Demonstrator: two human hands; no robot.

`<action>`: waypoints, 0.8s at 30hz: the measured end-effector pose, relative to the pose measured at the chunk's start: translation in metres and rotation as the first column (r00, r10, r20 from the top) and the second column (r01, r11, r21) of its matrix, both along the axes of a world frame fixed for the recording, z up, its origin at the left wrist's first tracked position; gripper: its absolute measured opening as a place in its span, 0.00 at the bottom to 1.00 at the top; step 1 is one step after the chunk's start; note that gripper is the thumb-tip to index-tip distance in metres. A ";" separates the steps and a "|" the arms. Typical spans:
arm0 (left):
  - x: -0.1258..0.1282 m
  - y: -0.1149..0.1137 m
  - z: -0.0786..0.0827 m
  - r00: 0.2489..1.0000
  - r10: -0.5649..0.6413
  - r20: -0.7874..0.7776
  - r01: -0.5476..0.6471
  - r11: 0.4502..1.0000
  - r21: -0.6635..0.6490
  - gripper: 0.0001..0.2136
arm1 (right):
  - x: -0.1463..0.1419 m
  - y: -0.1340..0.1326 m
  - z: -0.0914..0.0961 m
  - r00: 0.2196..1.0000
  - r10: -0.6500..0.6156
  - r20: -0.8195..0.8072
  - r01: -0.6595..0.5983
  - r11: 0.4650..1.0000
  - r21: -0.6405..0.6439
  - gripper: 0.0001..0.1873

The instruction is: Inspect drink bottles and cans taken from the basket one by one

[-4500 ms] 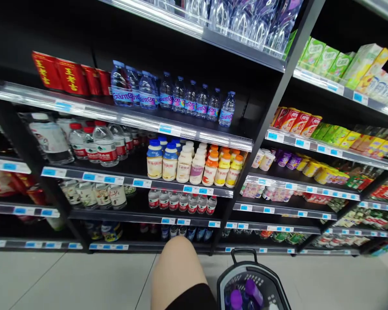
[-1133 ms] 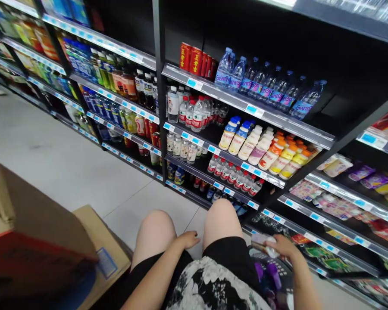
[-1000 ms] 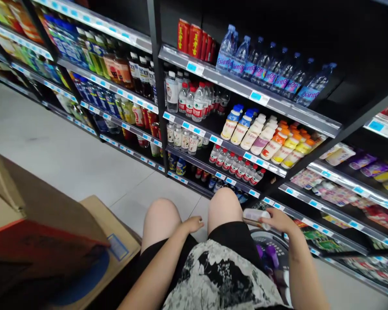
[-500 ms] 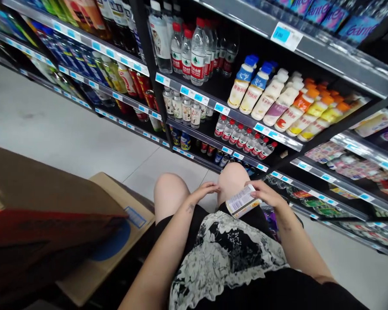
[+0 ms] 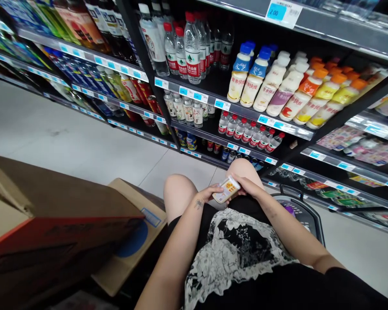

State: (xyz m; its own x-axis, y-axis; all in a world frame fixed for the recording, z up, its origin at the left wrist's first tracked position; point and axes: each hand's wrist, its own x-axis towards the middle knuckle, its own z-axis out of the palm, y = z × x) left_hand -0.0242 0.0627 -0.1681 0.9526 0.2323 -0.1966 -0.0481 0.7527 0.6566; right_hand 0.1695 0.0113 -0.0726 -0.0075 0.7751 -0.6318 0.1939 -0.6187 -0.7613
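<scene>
A small can (image 5: 225, 190), white with yellow-orange pictures on its label, lies tilted above my lap between both hands. My left hand (image 5: 210, 193) grips its left end, thumb on top. Wrapped around the right end and far side is my right hand (image 5: 247, 186), with part of its fingers hidden behind the can. My knees are bent beneath, close to the lowest shelves. The print on the label is too small to read.
Drink shelves (image 5: 197, 91) with bottled water and milk drinks (image 5: 267, 88) stand ahead. An open cardboard box (image 5: 61, 181) is at my left. A dark shopping basket (image 5: 317, 217) with something purple inside sits on the floor to my right.
My left hand has come over and taken hold of the can, which was in the right hand alone. The can has turned and moved slightly left. The view has shifted, showing more of the basket.
</scene>
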 end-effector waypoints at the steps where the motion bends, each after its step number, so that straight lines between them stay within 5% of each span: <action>1: 0.000 0.001 0.002 0.999 0.046 0.026 -0.046 0.999 -0.009 0.30 | 0.000 0.003 0.001 0.995 -0.052 -0.083 0.054 0.998 0.023 0.36; 4: 0.001 0.003 0.008 0.974 0.205 0.100 -0.202 0.978 -0.041 0.36 | -0.004 0.008 0.001 0.902 -0.160 -0.401 0.233 0.962 0.141 0.28; 7: 0.004 0.004 0.006 0.958 0.264 0.112 -0.255 0.963 -0.088 0.37 | -0.017 0.004 -0.011 0.755 -0.071 -0.651 0.250 0.950 0.187 0.27; 13: 0.013 0.009 -0.013 0.996 0.016 -0.085 -0.024 0.996 -0.088 0.41 | -0.031 -0.010 -0.053 0.619 -0.146 -0.771 0.304 0.951 0.064 0.28; 18: 0.013 0.015 -0.012 0.967 0.114 -0.226 -0.126 0.991 -0.041 0.39 | -0.028 -0.005 -0.067 0.610 -0.234 -0.757 0.394 0.919 0.033 0.29; 24: 0.010 0.014 -0.004 0.921 0.247 -0.302 -0.256 0.967 0.012 0.33 | -0.031 -0.007 -0.068 0.696 -0.135 -0.705 0.348 0.923 0.167 0.28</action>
State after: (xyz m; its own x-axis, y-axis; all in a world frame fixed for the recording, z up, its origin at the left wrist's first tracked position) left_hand -0.0146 0.0765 -0.1724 0.7598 0.4471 -0.4721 -0.0435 0.7594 0.6492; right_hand 0.1385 0.0043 -0.1408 -0.1322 0.9444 -0.3009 -0.5581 -0.3218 -0.7649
